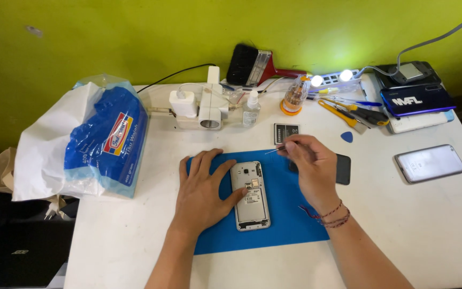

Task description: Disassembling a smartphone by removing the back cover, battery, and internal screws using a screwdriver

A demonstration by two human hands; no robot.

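Note:
A white phone (pixel 251 196) with its back cover off lies face down on a blue mat (pixel 284 214). My left hand (pixel 203 192) rests flat on the mat beside it, thumb touching the phone's left edge. My right hand (pixel 311 166) hovers just right of the phone and pinches a thin metal tool (pixel 274 151) whose tip points left above the phone's top. A phone battery (pixel 286 132) lies just beyond the mat, behind my right hand. A dark flat piece (pixel 343 169) lies partly hidden under that hand.
A blue and white tissue pack (pixel 102 142) sits at the left. Along the back wall are a white power adapter (pixel 201 107), a small bottle (pixel 251 109), a brush (pixel 258 65), hand tools (pixel 356 113) and stacked phones (pixel 415 99). A silver phone (pixel 430 162) lies right.

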